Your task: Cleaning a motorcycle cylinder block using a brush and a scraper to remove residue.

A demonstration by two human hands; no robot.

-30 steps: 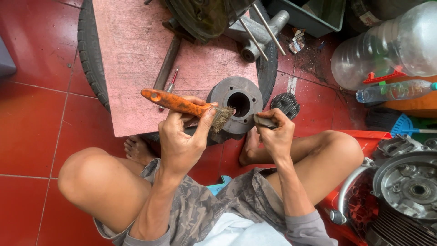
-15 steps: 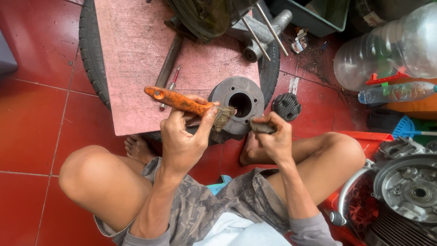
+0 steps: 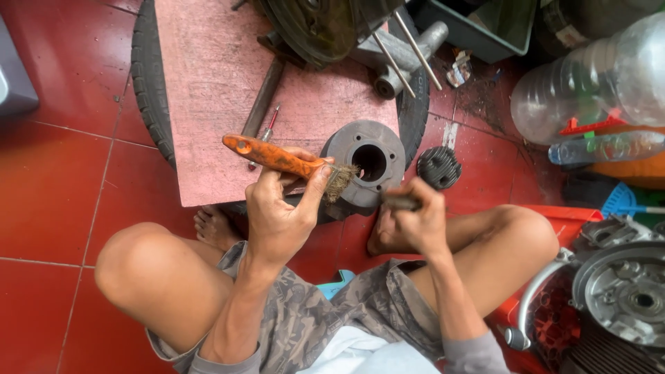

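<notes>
My left hand (image 3: 280,211) grips an orange-handled wire brush (image 3: 277,158), its bristles pointing down next to a grey metal engine cylinder (image 3: 367,166) that leans at the front edge of a pink board (image 3: 208,90). My right hand (image 3: 415,220) is closed around a small dark metal part (image 3: 400,201), held just below and right of the cylinder. I sit cross-legged on the floor, knees on either side.
The board lies on a black tyre (image 3: 149,90). On it sit a metal bar (image 3: 262,97), a small screwdriver (image 3: 267,128) and a large engine part (image 3: 318,28). A finned cylinder head (image 3: 438,167) lies on the red tiles; plastic bottles (image 3: 596,76) and an engine casing (image 3: 623,291) stand at right.
My right hand with the dark part has moved slightly right and down, away from the brush. The left hand holds the brush in nearly the same place.
</notes>
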